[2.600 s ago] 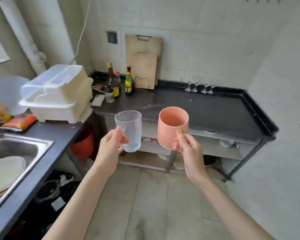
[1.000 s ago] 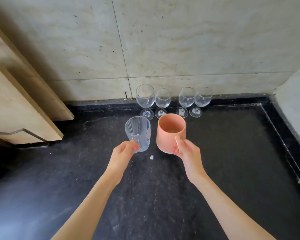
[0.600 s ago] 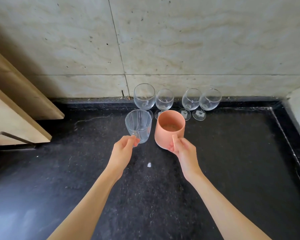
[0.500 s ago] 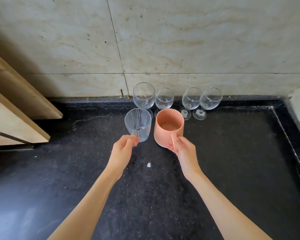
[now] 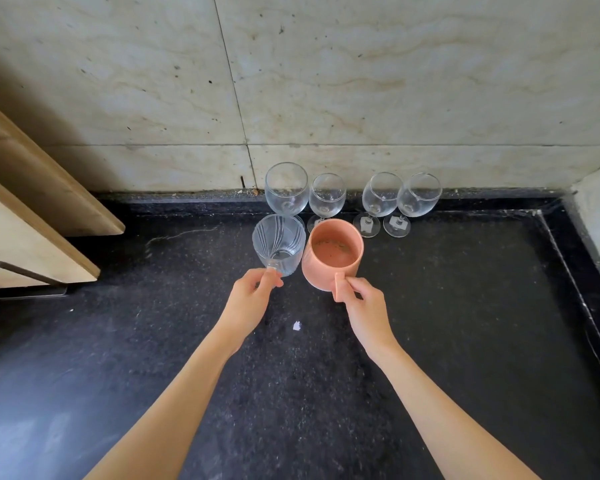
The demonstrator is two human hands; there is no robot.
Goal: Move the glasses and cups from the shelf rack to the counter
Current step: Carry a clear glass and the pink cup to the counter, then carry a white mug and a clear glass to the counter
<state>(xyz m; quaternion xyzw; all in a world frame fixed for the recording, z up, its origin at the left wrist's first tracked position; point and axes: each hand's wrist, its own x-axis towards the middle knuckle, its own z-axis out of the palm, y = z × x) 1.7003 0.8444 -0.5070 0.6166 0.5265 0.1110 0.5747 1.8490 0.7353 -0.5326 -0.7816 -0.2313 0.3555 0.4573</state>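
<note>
My left hand (image 5: 253, 292) grips the near side of a clear ribbed glass mug (image 5: 278, 244) by its handle. My right hand (image 5: 364, 303) pinches the handle of a salmon-pink cup (image 5: 331, 258). Both stand upright and side by side, low over or on the black counter (image 5: 465, 306); I cannot tell if they touch it. Directly behind them, several stemmed wine glasses (image 5: 381, 199) stand in a row against the wall.
Two wooden cutting boards (image 5: 32, 216) lean against the wall at the left. A raised counter lip (image 5: 575, 271) runs along the right side and the back. A small white speck (image 5: 297, 326) lies between my wrists.
I have carried the mug and the cup from across the room to the back of the counter. In the last half second both have sunk a little lower, in front of the wine glasses.
</note>
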